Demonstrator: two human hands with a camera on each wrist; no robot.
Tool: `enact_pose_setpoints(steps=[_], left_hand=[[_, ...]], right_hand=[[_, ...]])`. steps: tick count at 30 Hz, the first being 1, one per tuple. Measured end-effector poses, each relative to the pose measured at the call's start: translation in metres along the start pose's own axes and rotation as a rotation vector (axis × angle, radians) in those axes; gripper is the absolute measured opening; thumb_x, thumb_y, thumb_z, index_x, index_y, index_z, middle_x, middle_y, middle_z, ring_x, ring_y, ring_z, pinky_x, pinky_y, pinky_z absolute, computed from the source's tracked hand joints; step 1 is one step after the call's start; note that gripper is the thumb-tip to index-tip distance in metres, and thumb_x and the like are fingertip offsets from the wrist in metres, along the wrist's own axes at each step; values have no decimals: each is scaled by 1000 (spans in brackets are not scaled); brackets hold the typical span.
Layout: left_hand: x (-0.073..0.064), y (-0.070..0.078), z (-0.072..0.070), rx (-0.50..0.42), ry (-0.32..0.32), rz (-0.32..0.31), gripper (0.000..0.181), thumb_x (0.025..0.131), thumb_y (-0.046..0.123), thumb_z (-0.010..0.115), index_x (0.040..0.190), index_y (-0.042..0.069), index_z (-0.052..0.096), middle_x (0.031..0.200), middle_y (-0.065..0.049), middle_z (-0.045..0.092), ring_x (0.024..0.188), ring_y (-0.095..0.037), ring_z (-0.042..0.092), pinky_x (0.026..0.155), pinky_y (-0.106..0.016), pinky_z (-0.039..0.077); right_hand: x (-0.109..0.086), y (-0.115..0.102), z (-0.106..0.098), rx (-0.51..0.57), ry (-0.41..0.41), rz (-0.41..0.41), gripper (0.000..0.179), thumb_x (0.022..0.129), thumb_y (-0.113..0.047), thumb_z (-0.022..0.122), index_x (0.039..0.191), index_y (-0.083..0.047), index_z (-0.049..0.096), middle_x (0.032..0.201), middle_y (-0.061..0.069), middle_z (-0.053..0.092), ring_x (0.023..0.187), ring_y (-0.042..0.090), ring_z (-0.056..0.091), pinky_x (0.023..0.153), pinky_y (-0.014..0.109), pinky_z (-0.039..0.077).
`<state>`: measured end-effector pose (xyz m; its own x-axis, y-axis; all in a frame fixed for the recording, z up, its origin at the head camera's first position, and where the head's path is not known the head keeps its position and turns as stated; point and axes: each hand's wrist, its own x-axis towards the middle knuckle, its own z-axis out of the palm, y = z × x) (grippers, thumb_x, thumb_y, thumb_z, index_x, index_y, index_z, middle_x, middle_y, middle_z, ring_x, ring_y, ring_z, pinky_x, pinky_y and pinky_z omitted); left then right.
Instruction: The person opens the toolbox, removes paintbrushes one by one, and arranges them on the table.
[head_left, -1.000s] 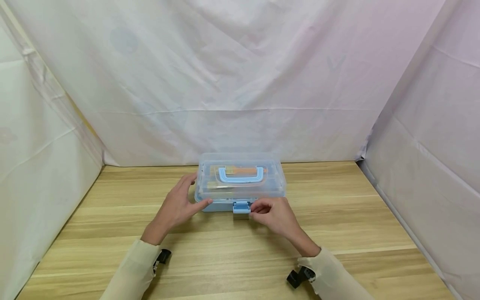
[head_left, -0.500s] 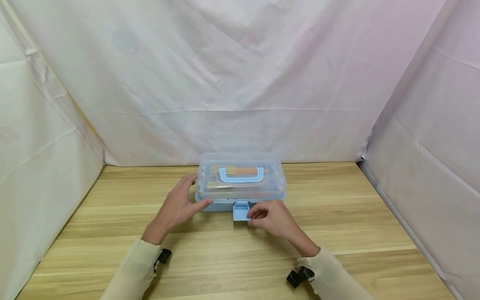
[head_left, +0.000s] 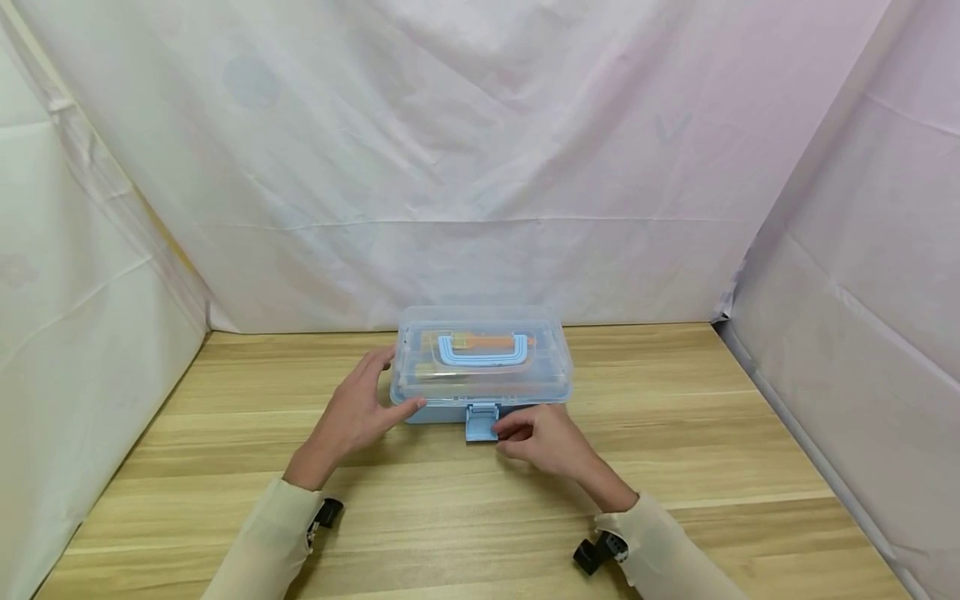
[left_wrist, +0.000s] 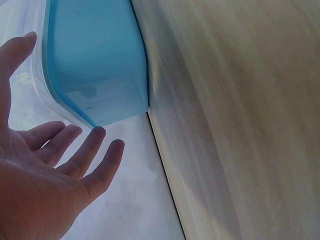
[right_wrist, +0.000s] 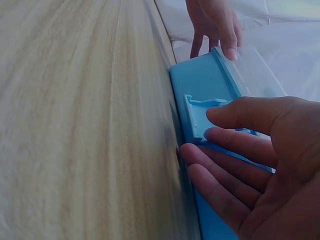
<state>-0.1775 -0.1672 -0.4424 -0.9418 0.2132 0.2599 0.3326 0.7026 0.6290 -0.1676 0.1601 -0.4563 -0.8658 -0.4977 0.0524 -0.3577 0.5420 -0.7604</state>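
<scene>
A light blue plastic storage box (head_left: 438, 413) with a clear lid (head_left: 480, 387) stands on the table. On the lid is a blue carrying handle (head_left: 483, 359). The front latch (head_left: 482, 427) is flipped down and outward. My right hand (head_left: 551, 440) pinches the latch's right edge between thumb and index finger, the other fingers loosely bent below, as the right wrist view shows. My left hand (head_left: 356, 414) spans the box's left end with spread, slightly bent fingers; its thumb rests at the lid's front left corner. In the left wrist view the blue end wall (left_wrist: 100, 60) faces the palm.
Through the lid shows an orange-handled brush (head_left: 487, 342), with other items blurred beneath. The wooden table (head_left: 712, 450) extends around the box. White cloth (head_left: 465, 167) hangs behind and at both sides. Black cameras (head_left: 596, 553) sit on both wrists.
The latch has swung from partly raised to hanging low at the front. My right hand has moved slightly down with it. The left hand and box stay in place.
</scene>
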Motion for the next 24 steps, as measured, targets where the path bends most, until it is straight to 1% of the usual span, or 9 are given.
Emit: enact_pose_setpoints(steps=[3,7,10,15,19,24], left_hand=[[0,0,0,0,0,0,90,94,40,90,164,5,44,156,-17,55,138,-40,58,110,-64,50],[0,0,0,-2,-3,-4,90,94,40,90,164,5,44,156,-17,55,138,-40,58,110,-65,49],[0,0,0,-4,-4,-6,90,94,40,90,164,6,44,157,-17,54,139,-40,57,110,-65,49],[0,-1,0,-3,-5,-4,91,94,40,90,164,6,44,156,-17,55,139,-40,56,111,-66,48],[0,-1,0,1,-6,-9,91,95,41,90,165,6,43,158,-18,54,139,-40,56,110,-66,49],[0,-1,0,3,-6,-13,91,95,42,90,165,6,43,158,-18,53,139,-40,57,110,-65,49]], right_hand=[[0,-1,-2,-3,-3,-13,17,95,-9,85,111,-5,86,100,-2,81,87,6,73,75,26,61],[-2,-5,-9,-20,11,-31,13,96,-11,83,108,-7,86,98,-4,80,88,7,73,79,27,61],[-4,-9,-16,-44,32,-32,11,97,-14,81,105,-9,86,95,-8,79,87,7,73,80,28,60],[-8,-17,-32,-55,72,-46,11,98,-16,81,105,-8,85,95,-7,79,86,8,73,79,29,61],[-11,-22,-48,-58,141,-57,10,101,-17,81,105,-9,85,95,-7,79,85,10,73,77,30,61],[-14,-21,-67,-48,289,-49,6,101,-14,82,106,-11,85,92,-7,79,81,12,73,73,31,61]])
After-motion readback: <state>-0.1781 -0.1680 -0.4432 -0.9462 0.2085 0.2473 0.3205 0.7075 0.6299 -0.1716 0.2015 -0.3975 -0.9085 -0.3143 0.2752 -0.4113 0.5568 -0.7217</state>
